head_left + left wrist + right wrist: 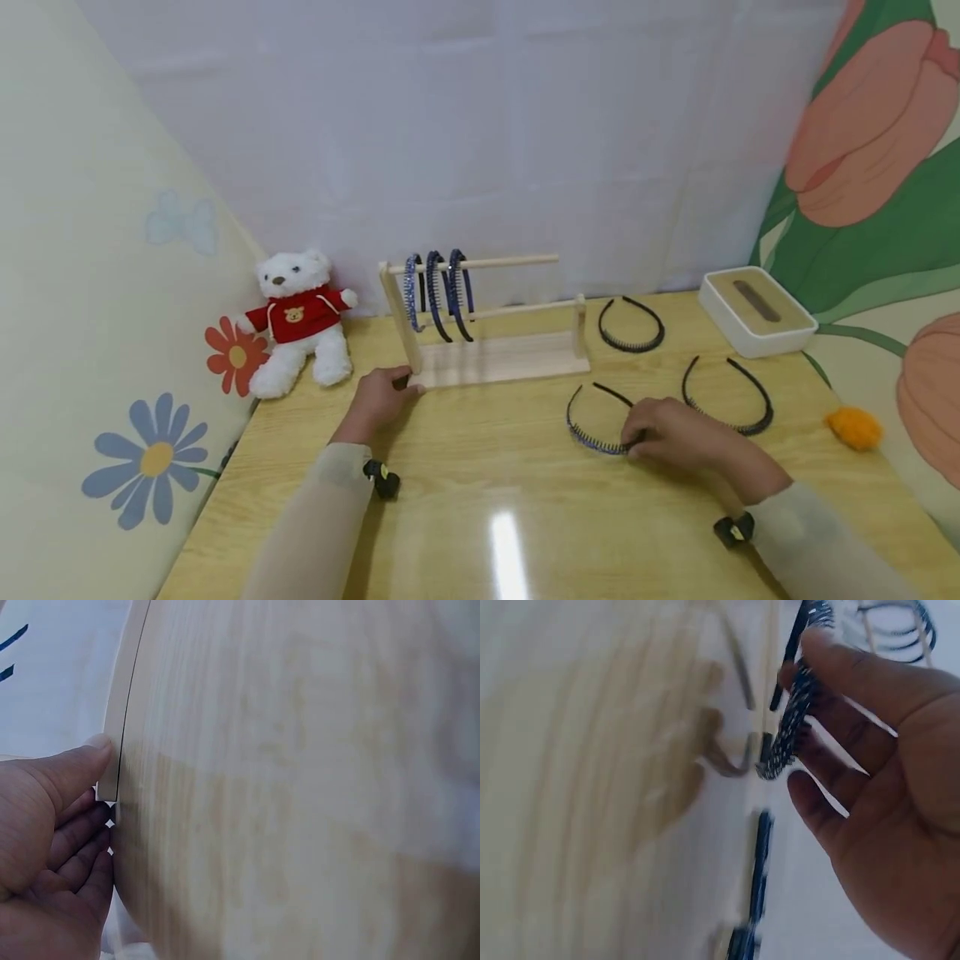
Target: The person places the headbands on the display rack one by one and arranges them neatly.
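A wooden headband rack [495,358] stands at the back of the table, with several dark and blue headbands [437,292] hanging from the left part of its upper rod. My left hand [378,398] grips the left end of the rack's base, its thumb on the edge in the left wrist view. To the right, my right hand [667,429] pinches a glittery blue toothed headband [592,442] between thumb and fingers; the right wrist view shows its sparkling band [791,727]. Two dark headbands lie near that hand: one [632,346] behind it, another [761,408] to its right.
A white bear in a red sweater [296,321] sits left of the rack. At the back right is a white tissue box [757,312] with a wooden-coloured top. A fluffy orange object [855,427] lies by the table's right edge. A pale cloth hangs behind.
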The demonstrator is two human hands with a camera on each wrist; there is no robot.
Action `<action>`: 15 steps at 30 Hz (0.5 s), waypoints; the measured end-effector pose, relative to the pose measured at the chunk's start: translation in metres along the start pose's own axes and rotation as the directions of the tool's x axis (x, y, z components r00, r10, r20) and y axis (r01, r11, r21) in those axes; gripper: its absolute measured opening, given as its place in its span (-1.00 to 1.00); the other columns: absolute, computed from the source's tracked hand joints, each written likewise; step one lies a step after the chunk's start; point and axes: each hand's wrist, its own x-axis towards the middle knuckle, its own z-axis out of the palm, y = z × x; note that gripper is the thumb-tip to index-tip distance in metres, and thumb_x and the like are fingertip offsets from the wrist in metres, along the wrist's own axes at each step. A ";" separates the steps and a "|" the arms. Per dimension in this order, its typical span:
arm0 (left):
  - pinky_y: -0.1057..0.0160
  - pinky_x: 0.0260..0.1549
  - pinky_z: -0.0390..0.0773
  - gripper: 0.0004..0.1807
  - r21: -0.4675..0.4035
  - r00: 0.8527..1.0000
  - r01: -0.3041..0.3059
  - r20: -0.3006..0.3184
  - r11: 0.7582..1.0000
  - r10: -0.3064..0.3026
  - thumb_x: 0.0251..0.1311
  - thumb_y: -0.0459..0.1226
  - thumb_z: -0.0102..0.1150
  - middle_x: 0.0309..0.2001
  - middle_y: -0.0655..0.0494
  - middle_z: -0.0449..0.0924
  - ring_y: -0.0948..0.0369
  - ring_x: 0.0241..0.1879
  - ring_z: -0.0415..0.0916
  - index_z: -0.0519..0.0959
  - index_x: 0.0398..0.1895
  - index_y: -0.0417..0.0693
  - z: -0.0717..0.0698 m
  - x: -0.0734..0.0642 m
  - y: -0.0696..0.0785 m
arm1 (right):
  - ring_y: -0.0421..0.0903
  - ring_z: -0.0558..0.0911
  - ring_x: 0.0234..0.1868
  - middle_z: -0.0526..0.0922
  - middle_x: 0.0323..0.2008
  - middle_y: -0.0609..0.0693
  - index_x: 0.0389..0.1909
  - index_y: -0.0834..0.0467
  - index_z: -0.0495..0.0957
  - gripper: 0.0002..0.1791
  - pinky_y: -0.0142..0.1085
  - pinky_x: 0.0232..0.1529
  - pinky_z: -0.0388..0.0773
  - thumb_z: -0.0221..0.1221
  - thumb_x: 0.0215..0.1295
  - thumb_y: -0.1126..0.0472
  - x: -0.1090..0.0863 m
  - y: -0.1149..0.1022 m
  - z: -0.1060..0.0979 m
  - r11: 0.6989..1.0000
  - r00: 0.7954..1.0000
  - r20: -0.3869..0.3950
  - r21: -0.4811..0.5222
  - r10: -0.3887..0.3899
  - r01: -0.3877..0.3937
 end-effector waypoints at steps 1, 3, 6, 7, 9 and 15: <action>-0.31 0.50 0.41 -0.42 0.001 1.000 -0.003 -0.001 1.000 0.003 0.55 -0.12 0.33 0.47 -0.33 0.53 -0.31 0.53 0.38 0.56 0.51 -0.17 0.000 0.000 0.000 | -0.26 0.69 -0.02 0.76 -0.08 -0.22 -0.11 -0.08 0.81 -0.89 -0.27 0.02 0.71 0.43 0.45 0.21 0.002 -0.006 0.002 0.998 1.000 0.018 0.054 0.011 -0.012; -0.30 0.49 0.42 -0.42 0.008 1.000 -0.006 -0.001 1.000 0.006 0.55 -0.12 0.33 0.47 -0.33 0.53 -0.32 0.53 0.38 0.56 0.51 -0.17 0.001 -0.001 0.000 | -0.29 0.71 -0.01 0.78 -0.08 -0.23 -0.08 -0.08 0.79 -0.91 -0.30 0.02 0.72 0.40 0.50 0.17 0.005 -0.017 0.005 0.986 0.998 0.050 0.162 0.035 -0.043; -0.29 0.50 0.42 -0.43 0.013 1.000 -0.006 -0.003 1.000 0.006 0.56 -0.13 0.32 0.46 -0.32 0.54 -0.31 0.53 0.39 0.56 0.51 -0.18 0.001 0.000 -0.001 | -0.24 0.73 -0.02 0.82 -0.09 -0.11 -0.02 0.01 0.78 -0.89 -0.31 0.03 0.69 0.35 0.55 0.16 0.010 -0.026 0.005 0.945 0.997 0.022 0.317 0.078 -0.081; -0.29 0.50 0.42 -0.43 0.011 1.000 -0.009 -0.006 1.000 0.009 0.56 -0.14 0.32 0.46 -0.32 0.54 -0.30 0.53 0.40 0.56 0.51 -0.18 0.001 0.000 -0.001 | -0.20 0.74 -0.04 0.82 -0.09 -0.04 0.00 0.07 0.78 -0.87 -0.29 0.01 0.70 0.33 0.56 0.18 0.011 -0.027 0.004 0.922 0.994 -0.014 0.377 0.105 -0.092; -0.28 0.50 0.42 -0.44 0.005 1.000 -0.019 -0.013 1.000 0.020 0.56 -0.14 0.32 0.46 -0.31 0.55 -0.30 0.52 0.40 0.57 0.50 -0.19 0.001 0.001 -0.001 | -0.18 0.74 -0.09 0.82 -0.12 0.02 0.03 0.16 0.77 -0.84 -0.31 -0.03 0.70 0.29 0.59 0.22 0.012 -0.024 -0.001 0.870 0.977 -0.121 0.482 0.178 -0.099; -0.29 0.50 0.41 -0.41 -0.001 1.000 -0.021 -0.009 1.000 0.021 0.55 -0.12 0.32 0.47 -0.32 0.53 -0.31 0.53 0.38 0.55 0.52 -0.19 -0.002 0.001 0.001 | -0.28 0.73 -0.13 0.81 -0.17 -0.17 -0.08 0.02 0.81 -0.74 -0.47 0.00 0.67 0.13 0.70 0.27 0.011 0.007 -0.024 0.419 0.836 -0.276 0.906 0.475 0.061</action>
